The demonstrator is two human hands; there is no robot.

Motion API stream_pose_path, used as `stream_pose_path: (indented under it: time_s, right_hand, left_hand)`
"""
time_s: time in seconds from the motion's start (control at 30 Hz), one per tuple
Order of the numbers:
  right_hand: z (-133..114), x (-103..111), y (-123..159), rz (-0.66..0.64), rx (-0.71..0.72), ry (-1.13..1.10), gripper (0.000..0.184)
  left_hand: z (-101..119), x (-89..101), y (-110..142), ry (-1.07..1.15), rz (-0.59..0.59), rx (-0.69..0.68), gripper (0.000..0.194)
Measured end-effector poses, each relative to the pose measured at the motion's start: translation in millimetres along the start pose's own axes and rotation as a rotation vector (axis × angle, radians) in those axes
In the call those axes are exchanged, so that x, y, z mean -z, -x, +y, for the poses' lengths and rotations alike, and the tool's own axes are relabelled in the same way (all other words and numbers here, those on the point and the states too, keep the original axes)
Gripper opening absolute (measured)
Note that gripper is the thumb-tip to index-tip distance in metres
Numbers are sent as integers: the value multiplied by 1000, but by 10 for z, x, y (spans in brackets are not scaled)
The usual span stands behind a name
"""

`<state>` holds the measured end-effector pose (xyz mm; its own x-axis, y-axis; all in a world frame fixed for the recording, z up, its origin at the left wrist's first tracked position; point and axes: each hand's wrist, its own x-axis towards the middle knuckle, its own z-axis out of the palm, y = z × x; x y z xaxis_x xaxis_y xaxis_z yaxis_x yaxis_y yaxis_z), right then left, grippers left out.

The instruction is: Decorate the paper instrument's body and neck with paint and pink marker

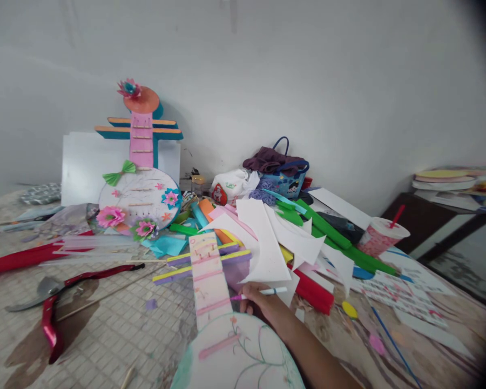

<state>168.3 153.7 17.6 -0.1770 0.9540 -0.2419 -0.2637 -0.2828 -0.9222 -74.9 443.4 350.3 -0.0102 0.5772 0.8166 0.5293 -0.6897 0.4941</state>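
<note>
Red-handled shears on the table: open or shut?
Open. The shears lie with their red handles spread wide apart.

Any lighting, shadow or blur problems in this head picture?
Head view: soft, even light; the standing model casts a faint shadow on the wall; black intrudes at both right corners; the stack near that side looks smeared; the right hand and pen are discernible.

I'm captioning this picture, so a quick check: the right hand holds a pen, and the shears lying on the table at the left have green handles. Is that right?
Not quite: the handles of the shears are red, not green, as the head view shows. The right hand does hold a pen, and the shears do lie on the table at the left.
</note>
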Motion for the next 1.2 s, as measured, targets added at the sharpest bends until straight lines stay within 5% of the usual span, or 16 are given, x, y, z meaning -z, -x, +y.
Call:
stream_pose_path:
  time_s: [0.13, 0.23, 0.27, 0.5, 0.7, 0.73, 0.77, 0.97, 1.2]
  right_hand:
    - [23, 35, -10, -29, 13, 9, 29]
    - [36, 55, -20, -56, 38, 18, 30]
    - [38, 56, -23, -62, 44, 21, 31]
    - [-11, 10, -10, -44, 81, 110, 30]
    - [-68, -6, 10, -45, 95, 227, 26]
    - [-66, -3, 9, -46, 99, 235, 26]
    - [-62, 1, 7, -46, 106, 236, 26]
    - [-48, -2, 6, -47, 133, 222, 26]
    - [-82, -35, 31, -27, 158, 275, 27]
  left_hand:
    - [16, 28, 34, -5, -11, -3, 28]
    - [14, 93, 313, -2, -43, -18, 53]
    - [-16, 113, 463, 0, -74, -31, 73]
    - [-444, 33, 1785, -40, -194, -15, 36]
    - [-536, -83, 2667, -52, -283, -38, 57]
    - [-532, -90, 2763, -48, -280, -31, 48]
    - [-526, -95, 2838, -48, -298, -42, 63]
    - [-492, -102, 2881, -52, -331, -53, 49]
    - [-351, -39, 3039, -77, -377, -58, 53]
